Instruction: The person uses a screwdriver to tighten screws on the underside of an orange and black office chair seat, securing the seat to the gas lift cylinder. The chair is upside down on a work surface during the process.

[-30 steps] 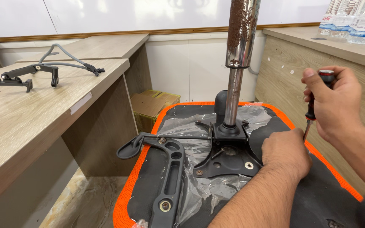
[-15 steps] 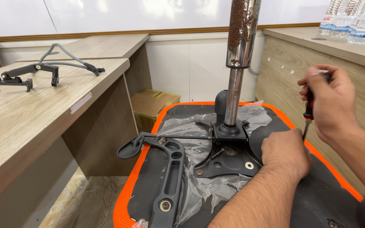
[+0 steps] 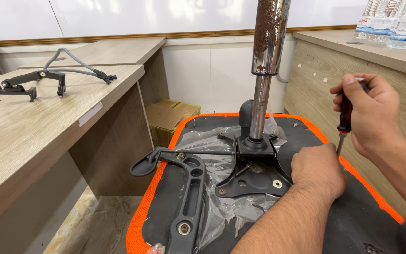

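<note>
An upturned chair seat (image 3: 139,221) with an orange rim lies below me, partly covered in clear plastic film. A black metal mechanism plate (image 3: 254,181) is mounted on it, and a rusty chrome gas cylinder (image 3: 266,51) rises from the plate. My left hand (image 3: 318,169) rests closed on the plate's right side, hiding that corner. My right hand (image 3: 370,110) grips a screwdriver (image 3: 344,123) with a red and black handle. The screwdriver stands upright, and its shaft goes down behind my left hand. A black plastic armrest bracket (image 3: 186,200) lies on the seat's left part.
A wooden desk (image 3: 29,136) on the left carries black and grey chair parts (image 3: 29,84). A cardboard box (image 3: 170,117) sits on the floor behind the seat. A wooden counter (image 3: 334,75) on the right holds water bottles (image 3: 391,23).
My right hand has shifted its grip slightly around the screwdriver handle. My left hand stays on the plate.
</note>
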